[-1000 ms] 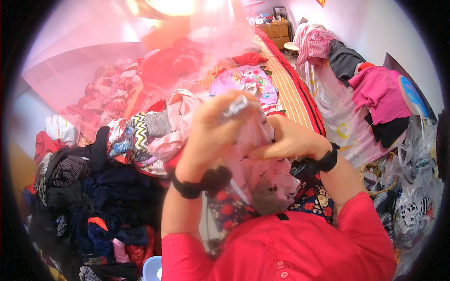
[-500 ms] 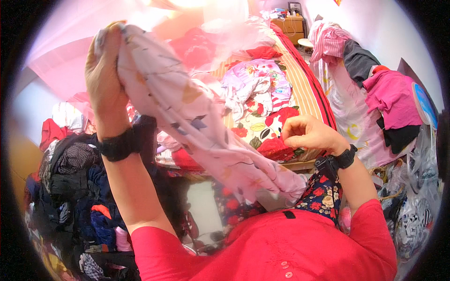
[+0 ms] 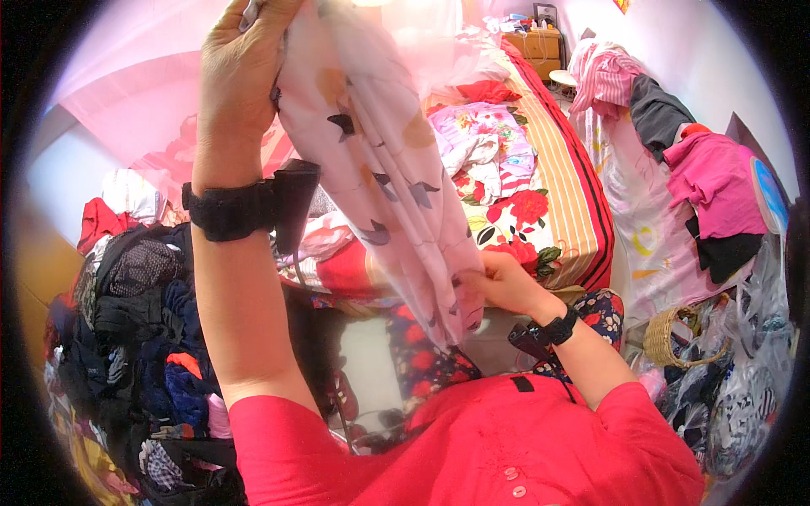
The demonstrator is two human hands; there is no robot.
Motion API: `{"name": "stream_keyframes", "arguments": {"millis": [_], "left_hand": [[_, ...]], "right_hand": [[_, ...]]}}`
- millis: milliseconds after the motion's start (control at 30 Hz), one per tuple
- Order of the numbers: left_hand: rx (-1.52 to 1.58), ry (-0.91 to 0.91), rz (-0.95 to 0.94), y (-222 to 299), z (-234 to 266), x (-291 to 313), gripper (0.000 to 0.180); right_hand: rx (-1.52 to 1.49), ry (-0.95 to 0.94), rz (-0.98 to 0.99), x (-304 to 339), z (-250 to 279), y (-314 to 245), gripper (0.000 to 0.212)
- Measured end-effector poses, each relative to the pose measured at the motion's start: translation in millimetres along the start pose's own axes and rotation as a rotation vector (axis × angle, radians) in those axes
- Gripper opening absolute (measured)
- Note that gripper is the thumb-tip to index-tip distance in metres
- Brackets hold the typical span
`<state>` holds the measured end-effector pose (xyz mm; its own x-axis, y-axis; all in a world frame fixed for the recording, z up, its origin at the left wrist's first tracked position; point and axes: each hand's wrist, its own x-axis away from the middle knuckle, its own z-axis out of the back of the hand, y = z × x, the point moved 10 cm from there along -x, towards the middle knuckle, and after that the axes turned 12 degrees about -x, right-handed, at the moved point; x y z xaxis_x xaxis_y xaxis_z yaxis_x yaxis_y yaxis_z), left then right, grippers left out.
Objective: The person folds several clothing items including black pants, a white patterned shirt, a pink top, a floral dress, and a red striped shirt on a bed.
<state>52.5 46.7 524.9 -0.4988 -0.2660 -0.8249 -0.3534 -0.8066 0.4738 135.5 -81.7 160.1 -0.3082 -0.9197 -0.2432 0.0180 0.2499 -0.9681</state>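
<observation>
A thin pale pink cloth [image 3: 384,160] printed with dark birds and orange patches hangs stretched in front of me. My left hand [image 3: 240,72] is raised high at the top of the view and grips its upper end. My right hand [image 3: 498,282] is low, near my chest, and pinches its lower end. The cloth runs slantwise between the two hands. Both wrists wear black bands. Under the cloth lies a bed [image 3: 574,202] with a striped, flowered cover.
Loose clothes [image 3: 481,143] lie on the bed. A heap of dark garments [image 3: 126,320] is piled at my left. Pink and dark clothes [image 3: 709,177] hang at the right, above a wicker basket [image 3: 671,337] and plastic bags. A wooden cabinet [image 3: 540,42] stands at the far end.
My left hand has lifted the cloth's upper end from chest height to high above. The bunched cloth has drawn out long. My right hand has stayed low on its lower end.
</observation>
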Motion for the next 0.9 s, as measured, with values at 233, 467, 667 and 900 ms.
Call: {"name": "stream_keyframes", "arguments": {"millis": [233, 467, 667, 900], "left_hand": [[0.101, 0.162, 0.024, -23.3, 56.3, -8.0, 0.026], [0.048, 0.139, 0.031, -15.7, 52.3, -13.7, 0.026], [0.230, -0.153, 0.221, -18.1, 35.1, -34.9, 0.024], [0.138, 0.179, 0.055, 31.1, -4.4, 9.9, 0.020]], "right_hand": [[-0.019, 0.551, 0.247, 6.7, 127.4, -44.1, 0.018], [0.392, 0.682, 0.408, 45.5, 80.3, -53.1, 0.015], [0.379, 0.238, -0.091, 9.4, 8.2, 35.1, 0.064], [0.069, 0.199, -0.041, -2.1, -26.7, 50.4, 0.053]]}}
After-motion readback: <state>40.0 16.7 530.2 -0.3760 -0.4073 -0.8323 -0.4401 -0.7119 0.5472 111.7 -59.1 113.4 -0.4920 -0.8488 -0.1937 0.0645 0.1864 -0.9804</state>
